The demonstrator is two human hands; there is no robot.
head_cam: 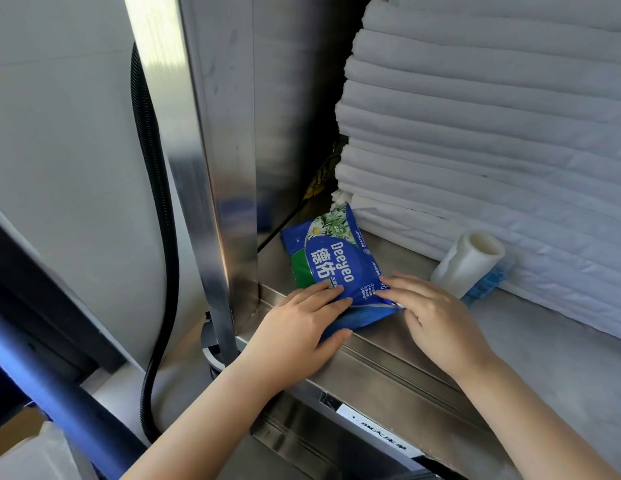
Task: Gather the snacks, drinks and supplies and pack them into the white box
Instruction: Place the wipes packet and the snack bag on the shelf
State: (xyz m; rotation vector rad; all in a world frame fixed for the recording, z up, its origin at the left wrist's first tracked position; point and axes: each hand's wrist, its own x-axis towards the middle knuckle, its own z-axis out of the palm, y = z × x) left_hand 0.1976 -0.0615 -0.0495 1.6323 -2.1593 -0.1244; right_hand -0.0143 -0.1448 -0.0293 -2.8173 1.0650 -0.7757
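Note:
A blue and green pack of wet wipes [331,258] lies on a steel shelf [399,348], its near end over the shelf's front lip. My left hand [302,327] grips the pack's near left corner, thumb underneath and fingers on top. My right hand [430,313] rests on the near right corner with fingertips pressing the top. The white box is not in view.
A tall stack of folded white linen [492,133] fills the shelf's right and back. A white roll with a blue handle [470,268] lies beside the pack. A dark snack bag [319,174] is wedged behind the linen. A steel post [215,237] and black hose [156,202] stand left.

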